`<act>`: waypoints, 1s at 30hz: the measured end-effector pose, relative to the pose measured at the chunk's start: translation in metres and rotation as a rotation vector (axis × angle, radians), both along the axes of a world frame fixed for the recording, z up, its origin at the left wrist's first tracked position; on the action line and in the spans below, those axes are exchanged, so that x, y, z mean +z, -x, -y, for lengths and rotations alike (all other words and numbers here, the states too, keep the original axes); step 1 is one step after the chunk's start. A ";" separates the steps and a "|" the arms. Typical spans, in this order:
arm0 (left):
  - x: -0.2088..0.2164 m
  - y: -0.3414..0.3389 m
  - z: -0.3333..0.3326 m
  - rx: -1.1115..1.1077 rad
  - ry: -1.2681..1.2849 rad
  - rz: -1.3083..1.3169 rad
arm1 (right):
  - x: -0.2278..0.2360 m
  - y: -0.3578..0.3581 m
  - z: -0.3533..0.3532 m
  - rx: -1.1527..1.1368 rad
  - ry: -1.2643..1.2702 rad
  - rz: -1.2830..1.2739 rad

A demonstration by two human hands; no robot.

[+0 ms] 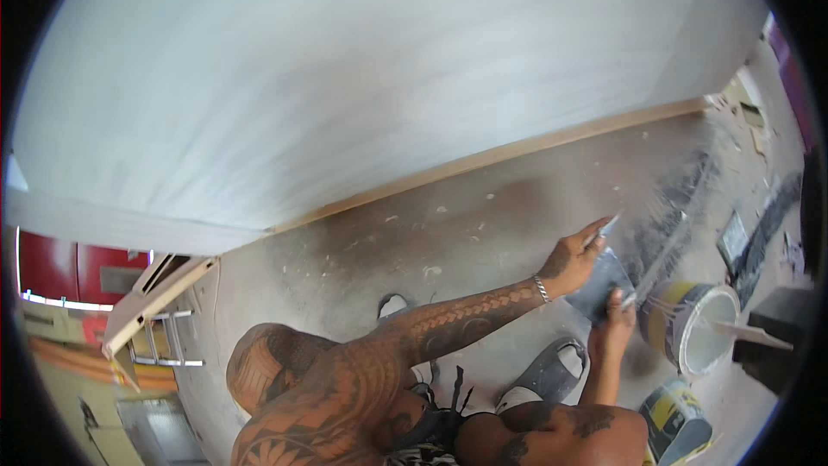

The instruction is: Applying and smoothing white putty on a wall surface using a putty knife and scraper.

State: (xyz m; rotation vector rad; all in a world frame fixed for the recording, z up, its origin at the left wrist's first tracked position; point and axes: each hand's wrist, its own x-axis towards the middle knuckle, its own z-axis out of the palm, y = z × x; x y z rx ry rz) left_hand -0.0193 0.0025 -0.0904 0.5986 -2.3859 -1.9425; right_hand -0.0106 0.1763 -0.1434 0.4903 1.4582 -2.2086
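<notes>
Out in front, past a bracelet, my left hand (571,263) is closed around a slim tool, likely a putty knife (609,226), whose light tip points away from me. Just below and to its right, my right hand (614,321) grips the edge of a flat grey plate (595,295), thumb on top. That plate lies between both hands, close to the left one; whether the left fingers touch it I cannot tell. A large pale wall panel (388,60) stands ahead, a wooden strip (483,155) along its foot.
Right of my hands stands a white-and-yellow bucket (681,319) with a pale flat piece at its mouth. A smaller container (673,423) sits nearer. Dusty debris (673,216) streaks the floor (371,250). A wooden frame (159,302) and a metal ladder (168,341) are at the left.
</notes>
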 end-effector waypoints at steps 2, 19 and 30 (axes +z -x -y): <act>-0.012 -0.009 0.005 0.025 0.041 -0.256 | 0.025 0.011 0.011 -0.135 0.162 0.232; -0.060 0.015 0.023 0.000 -0.167 -0.041 | 0.011 0.014 -0.016 -0.020 -0.583 -0.364; -0.068 0.001 -0.020 -0.244 -0.569 -0.268 | 0.015 -0.013 -0.003 0.318 -0.506 -0.486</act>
